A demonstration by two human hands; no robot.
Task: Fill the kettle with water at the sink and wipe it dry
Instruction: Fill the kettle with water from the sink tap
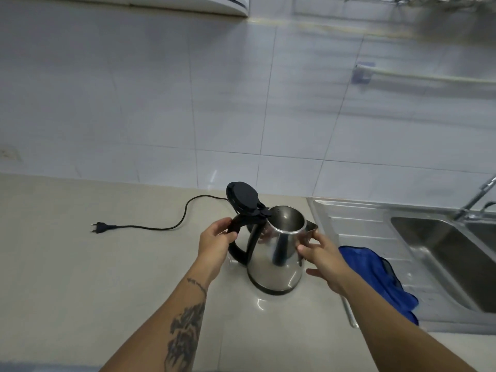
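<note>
The steel kettle [276, 253] stands on the counter [107, 277], lid [243, 196] hinged open. The left hand [216, 241] is clamped on its black handle [236, 237] at 9 o'clock; the right hand [323, 257], fingers apart, touches its body at 3 o'clock. A blue cloth [375, 272] lies between kettle and sink [442, 251].

The person's right hand [324, 260] covers part of the shiny steel electric kettle [276, 253] just under its spout, and its forearm hides the near edge of the crumpled blue cloth [375, 275]. The left hand's fingers [218, 226] wrap the black handle, hiding that stretch of it. The stainless steel sink [442, 253] and its chrome tap [477, 200] run off the right edge. A wire rack at the top right is blurred and cropped. The pale tabletop [80, 264] continues past the left and bottom edges.
</note>
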